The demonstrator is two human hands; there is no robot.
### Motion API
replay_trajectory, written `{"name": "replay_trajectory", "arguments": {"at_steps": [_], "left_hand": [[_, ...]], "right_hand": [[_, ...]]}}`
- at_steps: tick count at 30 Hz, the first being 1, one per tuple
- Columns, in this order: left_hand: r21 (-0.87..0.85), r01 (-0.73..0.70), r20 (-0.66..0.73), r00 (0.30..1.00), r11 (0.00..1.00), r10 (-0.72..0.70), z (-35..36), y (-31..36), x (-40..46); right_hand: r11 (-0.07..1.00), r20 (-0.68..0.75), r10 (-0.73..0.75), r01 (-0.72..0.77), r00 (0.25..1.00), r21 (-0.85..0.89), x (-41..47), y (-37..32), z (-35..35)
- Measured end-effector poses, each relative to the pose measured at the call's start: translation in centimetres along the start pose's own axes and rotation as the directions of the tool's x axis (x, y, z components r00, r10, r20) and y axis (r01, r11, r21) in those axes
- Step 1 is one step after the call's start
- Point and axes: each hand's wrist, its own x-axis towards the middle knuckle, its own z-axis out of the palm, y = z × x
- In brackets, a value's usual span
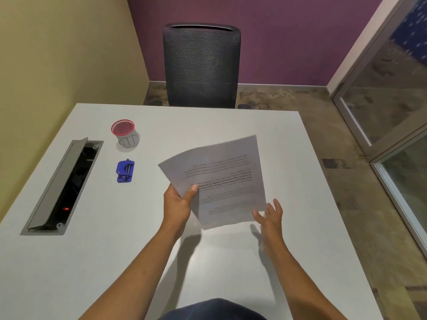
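White printed paper sheet (219, 181): our left hand (178, 204) pinches left edge; our right hand (270, 218), fingers spread, just beside near-right corner.

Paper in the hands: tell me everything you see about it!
The paper is white and thin, printed with lines of black text that read upside down from here. It is held above the table, tilted. The left hand pinches its left edge, thumb on top. The right hand is open by its lower right corner; contact is unclear.
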Motion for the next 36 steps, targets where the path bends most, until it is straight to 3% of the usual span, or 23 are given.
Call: {"name": "replay_trajectory", "arguments": {"at_steps": [4, 7, 9, 14, 20, 23, 28, 36], "left_hand": [[-0.196, 0.064, 0.026, 0.998, 0.979, -0.060, 0.8, 0.4, -0.5], [-0.278, 0.115, 0.059, 0.993, 0.954, -0.102, 1.5, 0.5, -1.0], [-0.308, 0.148, 0.074, 0.989, 0.940, -0.131, 1.7, 0.2, -1.2], [-0.342, 0.211, 0.150, 0.974, 0.916, -0.169, 0.8, -0.6, -1.1], [-0.305, 0.194, 0.073, 0.981, 0.932, -0.181, -3.6, -1.1, 0.2], [-0.216, 0.195, 0.076, 0.980, 0.957, -0.182, -5.6, -0.8, 0.9], [0.037, 0.159, 0.227, 0.960, 0.987, -0.163, -7.0, -0.1, 1.6], [0.157, 0.048, 0.211, 0.974, 0.986, -0.081, -5.9, 1.0, 3.1]], "right_hand": [[0.984, 0.174, 0.065, -0.092, 0.983, 0.154, -0.4, 1.1, -1.2], [0.961, 0.354, 0.025, -0.120, 0.935, 0.249, -0.2, 0.5, -0.9], [0.950, 0.384, -0.017, -0.105, 0.923, 0.293, 0.1, -0.2, -0.4], [0.967, 0.296, 0.024, -0.097, 0.955, 0.236, 1.3, -0.9, -0.3], [0.998, 0.158, -0.058, 0.056, 0.986, 0.017, 1.8, -1.8, -1.6], [0.991, 0.143, -0.093, 0.106, 0.985, -0.085, 2.0, -2.4, -2.1], [0.967, 0.139, -0.145, 0.170, 0.980, -0.188, 2.1, -3.5, -2.2], [0.919, 0.147, -0.249, 0.281, 0.957, -0.277, 2.3, -4.6, -1.0]]}}
